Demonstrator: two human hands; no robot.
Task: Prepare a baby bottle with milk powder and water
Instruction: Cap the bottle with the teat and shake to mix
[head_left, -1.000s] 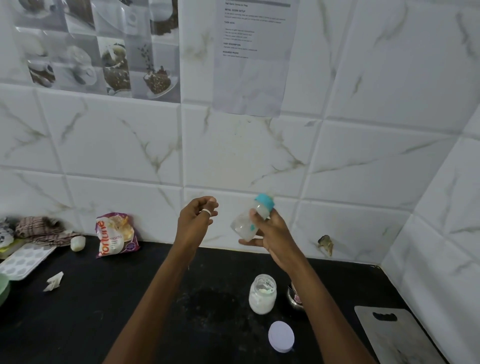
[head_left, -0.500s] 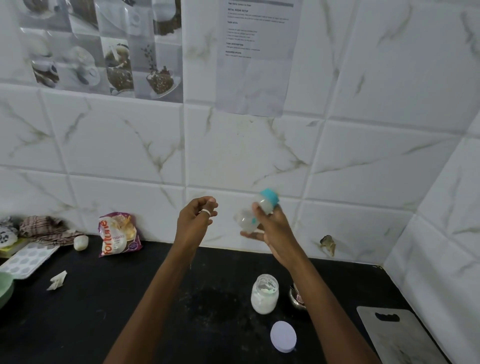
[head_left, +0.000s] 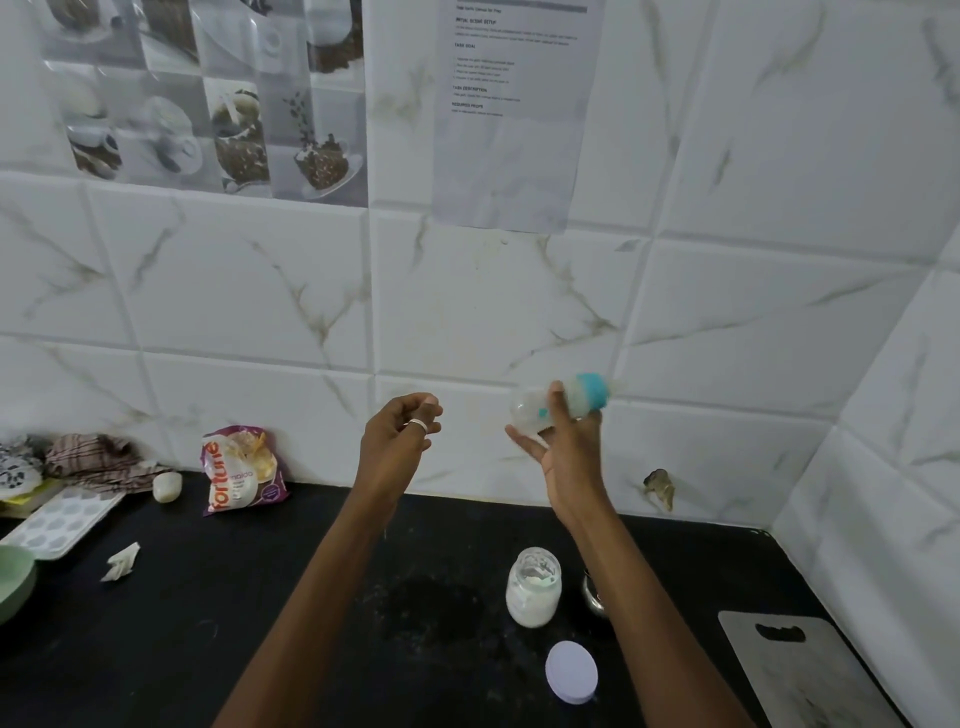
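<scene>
jar on counter, lid before it

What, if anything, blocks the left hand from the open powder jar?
Nothing obvious, so probably yes: the left hand holds nothing and hovers above the counter, and the jar stands uncovered below, to its right. The right forearm passes close beside the jar, which might crowd it.

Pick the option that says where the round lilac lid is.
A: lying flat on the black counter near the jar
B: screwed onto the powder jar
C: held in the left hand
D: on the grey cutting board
A: the lilac lid lies flat on the black counter, just in front of the open powder jar and apart from it; neither the left hand nor the right hand, which grips the baby bottle, has it.
</scene>
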